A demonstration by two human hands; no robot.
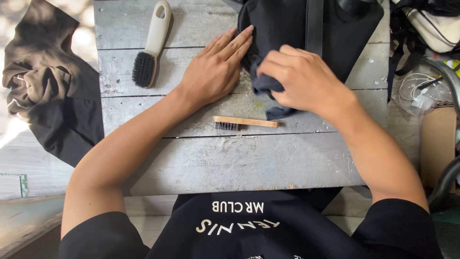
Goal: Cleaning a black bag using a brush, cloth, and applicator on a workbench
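A grey plank table (249,158) carries a black bag (287,24), a white-handled brush (152,43) and a small wooden brush (245,123)

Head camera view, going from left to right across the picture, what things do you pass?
Dark crumpled garment → white-handled brush → left hand → small wooden brush → right hand → tangle of cables

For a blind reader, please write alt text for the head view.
A person's left hand presses flat beside a black bag on a grey wooden table while the right hand rubs it with a dark cloth. Two brushes lie nearby.
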